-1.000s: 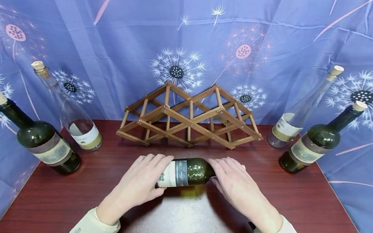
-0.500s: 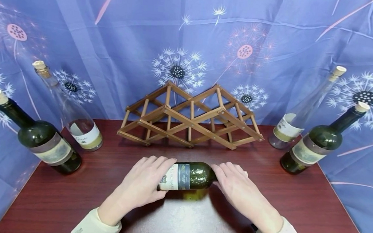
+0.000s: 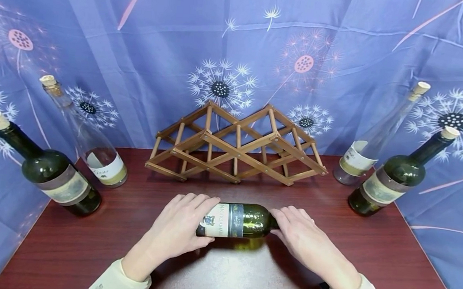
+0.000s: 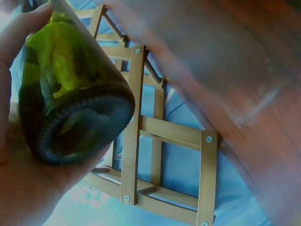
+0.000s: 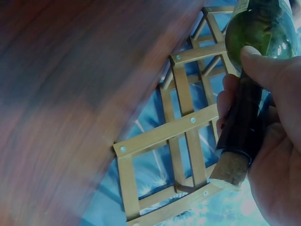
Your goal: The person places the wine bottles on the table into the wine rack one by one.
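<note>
Both hands hold a green glass wine bottle point(image 3: 255, 220) on its side, close over the table in front of the rack. My left hand point(image 3: 182, 224) grips its base end, the thumb along the near side; the left wrist view shows the ridged bottle bottom point(image 4: 84, 125) inside the curled hand. My right hand point(image 3: 303, 241) grips the dark neck, its thumb and fingers wrapped round it in the right wrist view, where the cork point(image 5: 229, 170) sticks out below. The cream and blue label faces up. Behind the bottle stands a folding wooden lattice rack point(image 3: 236, 153) with nothing in its slots.
A dark corked bottle point(image 3: 61, 181) and a clear corked bottle point(image 3: 105, 164) stand at the left. Another clear bottle point(image 3: 359, 157) and dark bottle point(image 3: 387, 184) stand at the right. A blue dandelion-print cloth point(image 3: 162, 43) hangs behind the reddish wooden table point(image 3: 393, 266).
The bottle has shifted a little to the right and toward me and now lies more level. Its label has turned slightly, and the right hand has moved right with the neck.
</note>
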Demonstrator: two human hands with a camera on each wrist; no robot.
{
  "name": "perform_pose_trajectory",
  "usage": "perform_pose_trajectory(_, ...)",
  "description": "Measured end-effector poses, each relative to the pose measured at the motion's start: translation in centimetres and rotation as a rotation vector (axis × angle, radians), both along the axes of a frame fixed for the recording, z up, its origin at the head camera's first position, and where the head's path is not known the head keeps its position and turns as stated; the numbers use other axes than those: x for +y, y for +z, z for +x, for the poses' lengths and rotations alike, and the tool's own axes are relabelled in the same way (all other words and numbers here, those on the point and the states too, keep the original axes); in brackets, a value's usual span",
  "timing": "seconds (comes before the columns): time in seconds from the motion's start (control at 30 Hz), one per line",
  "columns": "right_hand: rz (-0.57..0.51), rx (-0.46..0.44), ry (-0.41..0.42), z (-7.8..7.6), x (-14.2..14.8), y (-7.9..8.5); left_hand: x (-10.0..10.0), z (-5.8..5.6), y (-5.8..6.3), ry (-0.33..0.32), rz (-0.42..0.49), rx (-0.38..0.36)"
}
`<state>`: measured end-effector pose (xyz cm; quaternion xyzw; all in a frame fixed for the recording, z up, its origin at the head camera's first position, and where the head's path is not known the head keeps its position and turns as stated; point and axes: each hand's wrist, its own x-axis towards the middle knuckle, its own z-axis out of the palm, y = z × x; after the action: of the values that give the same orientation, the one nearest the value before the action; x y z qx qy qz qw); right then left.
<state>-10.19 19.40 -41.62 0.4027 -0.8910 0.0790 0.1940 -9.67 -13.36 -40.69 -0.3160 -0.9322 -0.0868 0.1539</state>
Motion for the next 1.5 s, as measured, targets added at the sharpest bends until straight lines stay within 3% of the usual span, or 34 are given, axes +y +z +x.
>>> perform_pose_trajectory(0.47,-0.024,-0.071,-0.039,0.0,2.1,-0.2,-0.7,-0.2,0.3,0.02,0.094,-0.001)
perform_pose_trajectory(0.73,-0.066,-0.127,-0.093,-0.1,3.5,-0.3,-1.8,-0.3,0.1,0.06,0.082,-0.013)
perform_pose_trajectory(1.5,-0.153,-0.103,-0.162,-0.2,9.1,0.0,-4.0,-0.1,-0.7,0.134,0.081,0.01)
